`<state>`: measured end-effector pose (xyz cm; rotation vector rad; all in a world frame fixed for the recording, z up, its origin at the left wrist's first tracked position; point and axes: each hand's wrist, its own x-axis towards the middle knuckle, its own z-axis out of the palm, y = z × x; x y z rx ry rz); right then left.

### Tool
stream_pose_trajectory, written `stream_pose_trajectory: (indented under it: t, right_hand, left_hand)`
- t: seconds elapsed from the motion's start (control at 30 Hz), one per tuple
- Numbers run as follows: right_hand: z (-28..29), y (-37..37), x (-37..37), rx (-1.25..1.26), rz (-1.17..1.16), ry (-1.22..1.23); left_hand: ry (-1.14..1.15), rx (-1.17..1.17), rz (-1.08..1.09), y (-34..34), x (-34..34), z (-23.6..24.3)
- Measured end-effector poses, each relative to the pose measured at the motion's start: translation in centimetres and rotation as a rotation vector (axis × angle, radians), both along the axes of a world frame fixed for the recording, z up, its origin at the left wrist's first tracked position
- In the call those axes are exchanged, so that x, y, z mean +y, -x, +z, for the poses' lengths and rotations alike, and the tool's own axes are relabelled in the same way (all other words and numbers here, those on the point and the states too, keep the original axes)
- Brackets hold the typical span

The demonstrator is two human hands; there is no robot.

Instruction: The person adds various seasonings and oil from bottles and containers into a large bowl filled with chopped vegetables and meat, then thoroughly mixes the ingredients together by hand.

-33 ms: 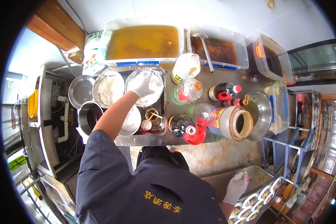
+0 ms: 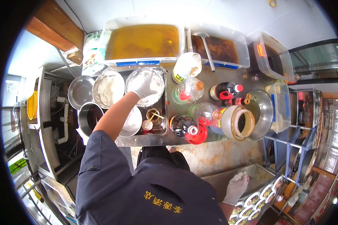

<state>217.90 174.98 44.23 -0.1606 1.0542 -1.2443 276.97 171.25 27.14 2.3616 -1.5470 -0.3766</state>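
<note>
My left hand (image 2: pixel 144 90), in a thin white glove, reaches into a metal bowl (image 2: pixel 160 75) of white powder (image 2: pixel 139 79). Its fingers blend into the powder, so their shape and anything between them are hidden. Down at my right side is my right hand (image 2: pixel 237 184), also gloved, its fingers curled in and reddish marks near the tips. What it holds, if anything, does not show. Small dishes of food (image 2: pixel 253 199) sit in rows just beside that hand. Close to my left forearm are another bowl of white stuff (image 2: pixel 108 90) and a pale bowl (image 2: pixel 131 123).
Sauce bottles (image 2: pixel 182 125), clear jugs (image 2: pixel 204 112) and a brown-rimmed jar (image 2: pixel 233 122) crowd the counter's right half. Behind stand tubs of yellow liquid (image 2: pixel 142 62) and dark liquid (image 2: pixel 233 64), with a ladle (image 2: pixel 209 56). A wide steel basin (image 2: pixel 266 112) is at the right.
</note>
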Motion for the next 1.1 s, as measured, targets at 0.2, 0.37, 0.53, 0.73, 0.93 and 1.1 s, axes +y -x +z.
stream_pose_trajectory:
  t: [0.2,0.37,0.53,0.73,0.93,1.1]
  right_hand:
    - [-1.2,-2.7,3.7,-0.035,-0.022,-0.028]
    - [-1.8,-5.0,5.5,0.041,-0.031,-0.040]
    - [-1.1,-6.5,5.3,0.191,-0.070,-0.067]
    - [-1.1,-6.9,4.9,0.198,-0.057,-0.047]
    - [-1.8,-5.9,5.5,0.185,-0.036,-0.024]
    - [-1.2,-6.3,6.6,0.200,-0.069,-0.029]
  left_hand:
    - [-0.155,-0.051,0.004,1.3,-1.6,-2.0]
    - [-0.315,0.117,0.013,-0.3,-2.7,-2.3]
    - [-0.062,0.619,-0.128,-3.7,-1.3,-1.7]
    - [-0.027,0.682,0.007,-8.2,-0.3,2.6]
    - [-0.021,0.391,-0.032,-7.3,-0.2,2.0]
    - [-0.018,0.260,-0.308,-2.1,-0.6,-0.2]
